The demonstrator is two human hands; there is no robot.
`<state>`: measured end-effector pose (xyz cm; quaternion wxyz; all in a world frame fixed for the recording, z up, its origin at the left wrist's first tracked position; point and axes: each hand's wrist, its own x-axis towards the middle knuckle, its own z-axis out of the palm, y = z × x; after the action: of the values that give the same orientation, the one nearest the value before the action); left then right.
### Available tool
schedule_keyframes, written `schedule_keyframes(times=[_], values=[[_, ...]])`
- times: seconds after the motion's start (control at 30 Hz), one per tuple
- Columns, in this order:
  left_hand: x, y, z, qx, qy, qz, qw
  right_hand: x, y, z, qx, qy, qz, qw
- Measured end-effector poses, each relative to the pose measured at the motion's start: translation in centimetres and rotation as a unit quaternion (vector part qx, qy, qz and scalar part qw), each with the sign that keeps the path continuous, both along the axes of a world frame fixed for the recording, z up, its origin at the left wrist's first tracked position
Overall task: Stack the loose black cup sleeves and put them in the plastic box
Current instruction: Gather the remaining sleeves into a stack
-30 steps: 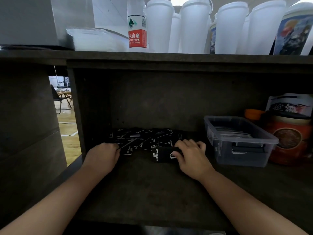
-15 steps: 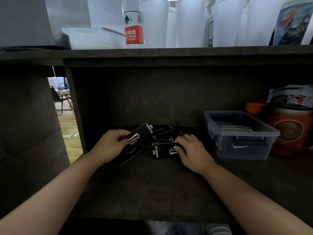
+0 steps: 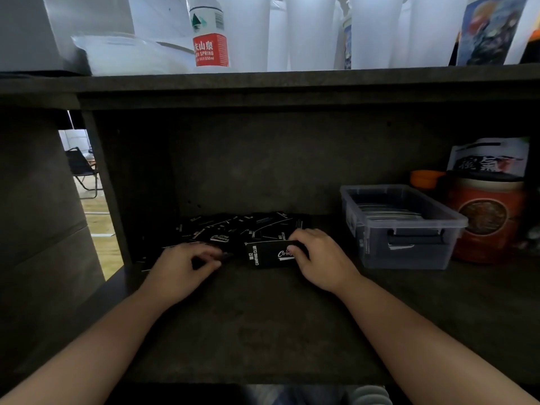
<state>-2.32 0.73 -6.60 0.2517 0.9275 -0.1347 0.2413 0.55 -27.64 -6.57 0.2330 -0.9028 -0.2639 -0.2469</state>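
Note:
Loose black cup sleeves (image 3: 242, 228) with white print lie in a heap at the back of the lower shelf. My right hand (image 3: 320, 260) grips a small stack of sleeves (image 3: 267, 254) by its right end, flat on the shelf in front of the heap. My left hand (image 3: 184, 268) is at the heap's front left edge with its fingers curled. It is blurred, and the dark hides whether it pinches a sleeve. The clear plastic box (image 3: 415, 227) stands open to the right of my right hand, with a layer of sleeves inside.
A red-orange can (image 3: 485, 220) and a printed pouch (image 3: 491, 162) stand right of the box. The shelf's left wall (image 3: 108, 188) is close to my left hand. On the shelf above are white cups (image 3: 309, 33) and a water bottle (image 3: 209, 39).
Half a second ago my left hand held a sleeve lifted toward the stack. That sleeve is out of its grip now, and the hand is back down at the heap. My right hand stayed on the stack.

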Motion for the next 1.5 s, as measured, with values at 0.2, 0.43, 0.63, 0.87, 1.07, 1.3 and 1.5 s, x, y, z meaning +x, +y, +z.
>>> schedule_keyframes(times=[0.2,0.43,0.63,0.87,1.07,1.3,1.5], values=[[0.5,0.4,-0.5,0.032,0.059,0.111,0.992,-0.3,-0.2,0.3,-0.007,-0.047,-0.029,0.998],[0.4,0.9,-0.6,0.011,0.112,0.119,0.986,-0.4,0.1,-0.4,-0.056,-0.034,-0.048,0.997],[-0.7,-0.2,0.8,-0.215,0.064,-0.039,0.974,-1.1,0.2,0.0,0.016,0.023,-0.032,0.999],[-0.7,-5.9,2.6,-0.376,0.19,-0.074,0.904,-1.6,0.4,0.2,0.025,0.015,-0.015,0.999],[-0.7,-9.8,0.4,-0.377,0.233,-0.048,0.895,-1.0,0.4,-0.1,-0.046,-0.024,-0.015,0.999],[4.4,-4.1,3.9,-0.157,0.081,0.003,0.984,-1.3,0.3,0.4,0.003,-0.101,-0.039,0.994],[8.7,1.1,0.0,0.083,0.179,0.132,0.971,-0.7,0.7,-0.1,-0.039,-0.017,-0.038,0.998]])
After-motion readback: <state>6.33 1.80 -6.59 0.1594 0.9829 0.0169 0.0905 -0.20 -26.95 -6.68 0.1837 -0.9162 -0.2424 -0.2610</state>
